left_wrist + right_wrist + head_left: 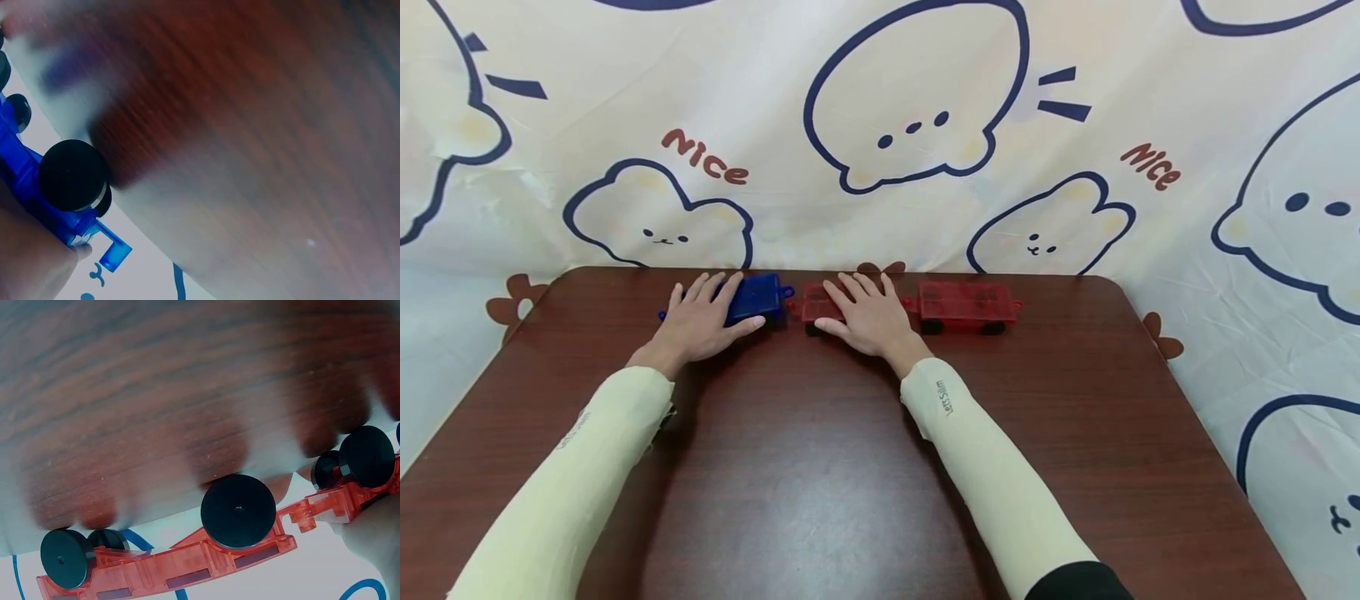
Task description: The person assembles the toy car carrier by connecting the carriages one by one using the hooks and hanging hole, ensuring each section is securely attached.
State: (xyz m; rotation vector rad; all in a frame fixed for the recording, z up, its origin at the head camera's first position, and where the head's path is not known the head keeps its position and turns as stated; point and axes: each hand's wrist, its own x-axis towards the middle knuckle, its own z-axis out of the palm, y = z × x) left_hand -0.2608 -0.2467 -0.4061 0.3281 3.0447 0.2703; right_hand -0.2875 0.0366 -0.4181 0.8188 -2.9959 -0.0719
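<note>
Left hand (703, 321) flat on blue translucent plastic wheeled wagon (756, 298), right hand (868, 317) flat on red translucent plastic wheeled wagon (815, 305) at worktop (850, 467) far edge; risk: rolling off.

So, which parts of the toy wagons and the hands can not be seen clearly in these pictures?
- Head view: the left hand covers the left part of the blue plastic wheeled wagon.
- Head view: the right hand hides most of the nearer red translucent plastic wagon; its link to the second red wagon is too small to judge.
- Left wrist view: the dark wooden table is blurred; the wagon is cut off by the edge.
</note>
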